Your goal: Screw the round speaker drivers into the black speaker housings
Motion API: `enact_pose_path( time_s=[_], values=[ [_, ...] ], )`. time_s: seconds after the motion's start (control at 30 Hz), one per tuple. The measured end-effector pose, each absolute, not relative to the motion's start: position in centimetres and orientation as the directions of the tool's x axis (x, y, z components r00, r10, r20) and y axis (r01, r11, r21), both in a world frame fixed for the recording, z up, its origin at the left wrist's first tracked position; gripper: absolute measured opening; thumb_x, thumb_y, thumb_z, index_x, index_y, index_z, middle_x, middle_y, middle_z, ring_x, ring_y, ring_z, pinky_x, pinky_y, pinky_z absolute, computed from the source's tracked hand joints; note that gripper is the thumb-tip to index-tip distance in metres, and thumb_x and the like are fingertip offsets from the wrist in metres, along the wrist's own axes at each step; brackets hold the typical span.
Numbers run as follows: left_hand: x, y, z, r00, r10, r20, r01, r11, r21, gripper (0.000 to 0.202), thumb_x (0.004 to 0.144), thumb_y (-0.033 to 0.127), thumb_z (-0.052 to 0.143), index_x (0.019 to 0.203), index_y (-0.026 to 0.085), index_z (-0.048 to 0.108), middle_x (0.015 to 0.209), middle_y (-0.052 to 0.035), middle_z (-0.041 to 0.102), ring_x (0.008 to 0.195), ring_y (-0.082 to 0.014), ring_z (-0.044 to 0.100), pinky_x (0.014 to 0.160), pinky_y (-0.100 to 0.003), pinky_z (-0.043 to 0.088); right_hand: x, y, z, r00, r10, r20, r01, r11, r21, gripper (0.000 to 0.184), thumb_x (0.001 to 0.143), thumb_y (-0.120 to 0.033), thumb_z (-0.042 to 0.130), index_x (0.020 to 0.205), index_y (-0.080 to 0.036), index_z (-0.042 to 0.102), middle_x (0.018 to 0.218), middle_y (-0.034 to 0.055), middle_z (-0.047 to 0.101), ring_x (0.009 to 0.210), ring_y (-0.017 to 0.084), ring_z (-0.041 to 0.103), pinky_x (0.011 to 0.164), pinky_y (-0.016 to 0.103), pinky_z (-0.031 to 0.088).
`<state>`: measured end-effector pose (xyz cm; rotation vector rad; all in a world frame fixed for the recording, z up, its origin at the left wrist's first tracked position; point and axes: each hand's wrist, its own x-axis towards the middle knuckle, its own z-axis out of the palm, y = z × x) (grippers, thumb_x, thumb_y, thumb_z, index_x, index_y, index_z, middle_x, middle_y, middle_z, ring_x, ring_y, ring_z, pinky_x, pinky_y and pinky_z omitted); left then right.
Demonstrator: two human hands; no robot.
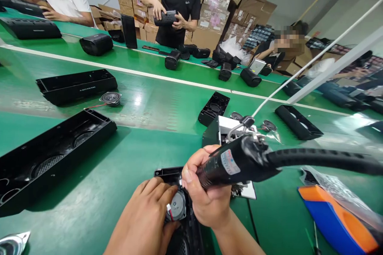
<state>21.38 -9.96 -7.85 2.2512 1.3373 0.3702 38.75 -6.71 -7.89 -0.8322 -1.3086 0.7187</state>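
Note:
My right hand point(206, 191) is wrapped round a black electric screwdriver point(236, 161), whose thick cable runs off to the right. Its tip points down into a black speaker housing point(167, 173) at the near edge of the green table. My left hand point(149, 215) lies on that housing with its fingers pressed on a round silver speaker driver point(177, 206) with a red and white wire. The lower part of the housing is hidden under my hands.
A long black soundbar shell point(50, 155) lies at the left, another point(74, 85) behind it beside a loose driver point(110, 98). A blue and orange bin point(335, 219) sits at the right. Across the belt point(149, 99), three people work among small speakers and cardboard boxes.

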Motion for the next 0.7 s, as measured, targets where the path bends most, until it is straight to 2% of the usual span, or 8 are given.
enact_pose_path(
  time_s=[0.13,0.23,0.3,0.43,0.5,0.57,0.7],
  values=[
    [20.9,-9.7,-8.5,0.521,0.851,0.067,0.718,-0.480,0.504,0.040,0.093,0.019,0.078,0.131,0.030,0.080,0.127,-0.0034,0.084,0.121,-0.0336,0.074,0.102,-0.050,0.061,38.3,-6.7,-7.5,0.151,0.808,0.569,0.071,0.565,-0.822,0.037,0.099,-0.021,0.077,0.128,-0.027,0.055,0.087,-0.0014,0.060,0.069,0.017,0.060,0.062,0.032,0.059],
    [20.6,-9.4,-8.5,0.537,0.838,0.100,0.705,-0.510,0.492,0.029,0.092,0.021,0.075,0.119,0.030,0.083,0.124,-0.0040,0.085,0.119,-0.0339,0.077,0.098,-0.048,0.064,37.6,-6.6,-7.3,0.167,0.773,0.611,0.117,0.600,-0.791,0.044,0.097,-0.021,0.077,0.134,-0.028,0.054,0.086,-0.0021,0.062,0.069,0.018,0.063,0.064,0.032,0.061],
    [20.5,-9.2,-8.6,0.532,0.838,0.122,0.696,-0.515,0.501,0.025,0.092,0.023,0.075,0.115,0.030,0.083,0.119,-0.0043,0.086,0.113,-0.0333,0.078,0.094,-0.046,0.065,37.4,-6.6,-6.9,0.179,0.754,0.632,0.139,0.616,-0.775,0.050,0.100,-0.024,0.076,0.142,-0.029,0.051,0.087,-0.0025,0.063,0.066,0.017,0.063,0.061,0.032,0.061],
    [20.2,-9.3,-9.3,0.484,0.862,0.154,0.660,-0.474,0.583,0.030,0.096,0.026,0.072,0.125,0.032,0.080,0.115,-0.0047,0.083,0.109,-0.0303,0.077,0.093,-0.044,0.065,39.0,-8.2,-4.0,0.309,0.640,0.703,0.120,0.707,-0.696,0.054,0.112,-0.028,0.067,0.160,-0.037,0.044,0.086,-0.0048,0.058,0.056,0.014,0.057,0.050,0.028,0.057],
    [20.1,-9.4,-9.8,0.448,0.884,0.134,0.650,-0.425,0.630,0.034,0.097,0.025,0.068,0.127,0.033,0.079,0.117,-0.0045,0.080,0.108,-0.0284,0.078,0.092,-0.041,0.067,40.9,-9.5,-2.0,0.401,0.546,0.736,0.095,0.774,-0.626,0.059,0.114,-0.024,0.065,0.165,-0.043,0.043,0.084,-0.0072,0.054,0.054,0.013,0.056,0.049,0.027,0.056],
    [20.2,-9.6,-10.1,0.451,0.887,0.102,0.643,-0.402,0.652,0.037,0.095,0.025,0.068,0.129,0.035,0.079,0.120,-0.0037,0.079,0.108,-0.0276,0.079,0.091,-0.040,0.068,43.1,-10.6,-0.7,0.434,0.491,0.755,0.162,0.782,-0.602,0.063,0.111,-0.019,0.068,0.164,-0.045,0.047,0.085,-0.0082,0.056,0.057,0.013,0.058,0.052,0.028,0.058],
    [20.7,-9.7,-9.7,0.494,0.866,0.076,0.630,-0.417,0.655,0.043,0.094,0.022,0.071,0.134,0.037,0.078,0.122,-0.0027,0.081,0.116,-0.0285,0.079,0.094,-0.039,0.069,46.2,-11.0,-1.1,0.416,0.449,0.791,0.323,0.740,-0.590,0.062,0.107,-0.010,0.068,0.160,-0.039,0.051,0.085,-0.0079,0.063,0.058,0.013,0.062,0.057,0.029,0.060]
  ],
)
